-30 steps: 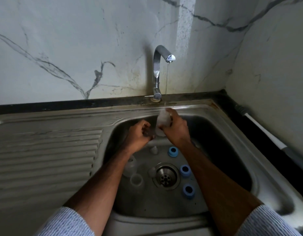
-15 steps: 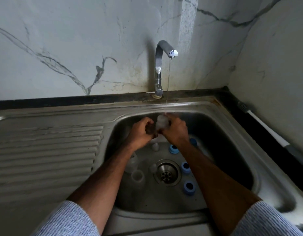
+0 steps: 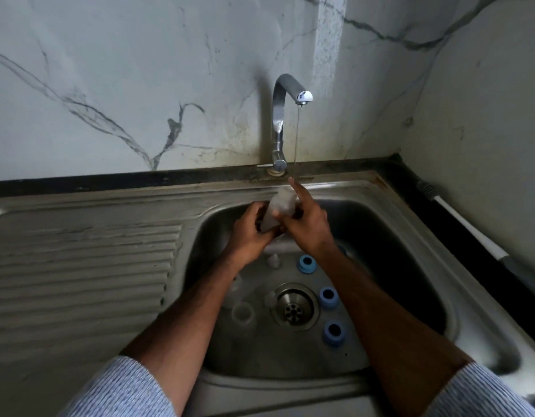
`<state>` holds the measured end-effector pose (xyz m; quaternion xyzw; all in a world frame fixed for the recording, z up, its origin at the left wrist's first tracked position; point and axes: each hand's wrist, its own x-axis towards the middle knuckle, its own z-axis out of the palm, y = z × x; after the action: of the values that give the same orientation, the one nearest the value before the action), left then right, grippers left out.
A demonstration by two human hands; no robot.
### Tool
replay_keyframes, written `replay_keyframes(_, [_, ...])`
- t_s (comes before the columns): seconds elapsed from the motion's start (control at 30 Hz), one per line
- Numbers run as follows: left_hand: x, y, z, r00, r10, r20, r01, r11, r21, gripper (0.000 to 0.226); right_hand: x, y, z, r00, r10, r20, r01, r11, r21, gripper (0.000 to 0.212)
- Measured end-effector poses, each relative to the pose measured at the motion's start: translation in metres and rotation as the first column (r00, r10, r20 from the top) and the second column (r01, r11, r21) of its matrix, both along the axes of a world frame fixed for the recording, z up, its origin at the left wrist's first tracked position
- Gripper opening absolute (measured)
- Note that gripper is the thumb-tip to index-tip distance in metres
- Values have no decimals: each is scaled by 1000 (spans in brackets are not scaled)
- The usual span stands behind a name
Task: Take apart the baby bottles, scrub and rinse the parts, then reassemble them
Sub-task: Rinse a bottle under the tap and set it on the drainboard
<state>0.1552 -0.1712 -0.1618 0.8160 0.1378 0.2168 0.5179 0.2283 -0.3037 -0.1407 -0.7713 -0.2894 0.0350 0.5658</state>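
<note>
**Rinsing a bottle body under a thin tap stream**

While the tap (image 3: 290, 97) runs a skinny stream of water (image 3: 296, 139), both hands are up at the back edge of the sink basin (image 3: 410, 281) holding one clear bottle body (image 3: 278, 207) between them. The bottle sits tilted, its upper end leaning toward the stream and its lower end tucked down into the left palm.

The left hand (image 3: 249, 233) has its fingers curled round the lower part of the bottle, so that's a proper wrap-around hold. The right hand (image 3: 308, 224) holds the upper part from the other side, with its index finger sticking out straight, tip right about where the stream comes down. Can't tell if the water is actually going inside the bottle, it's too blurry there.

Down on the basin floor, three blue screw rings (image 3: 328, 297) sit to the right of the drain (image 3: 293, 308), one further back and two closer, each apart from the others. A clear round part (image 3: 243, 313) lies left of the drain, open side up, and a small clear teat-looking piece (image 3: 273, 261) stands just below the hands. The ribbed draining board (image 3: 79, 266) is off to the left, and a white-handled tool (image 3: 470, 227) lies along the dark counter on the right.
</note>
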Motion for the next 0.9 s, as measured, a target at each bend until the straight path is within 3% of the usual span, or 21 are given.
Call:
replay_keyframes(0.17, [-1,2,2,1000,14,9,-15,994,111,56,8,-6,-2,993,5,121,8,994,-108,38])
replay_keyframes(0.27, [0,2,1,1000,-3,22,-2,975,221,56,16,-8,-1,988,-61,142,87,978,-189,44])
replay_keyframes(0.4, [2,1,0,1000,9,6,-10,971,238,55,19,-12,-1,984,63,166,-41,990,-133,52])
replay_keyframes(0.53, [1,5,-1,1000,19,16,-23,965,263,54,27,-18,5,994,67,90,-54,989,-140,20])
replay_keyframes(0.6, [3,3,-4,1000,8,-14,-4,969,247,56,29,-16,2,989,16,150,14,980,-200,28])
replay_keyframes(0.7, [5,2,-6,999,9,-34,-2,981,194,59,25,-11,-1,967,131,219,-96,982,-163,43])
replay_keyframes(0.8, [3,5,-6,999,13,-49,-8,995,101,57,24,-12,0,977,197,77,-191,979,-76,34])
replay_keyframes(0.9, [3,2,-8,995,-42,-89,41,999,-14,57,23,-11,0,987,156,-30,-158,985,-69,38])
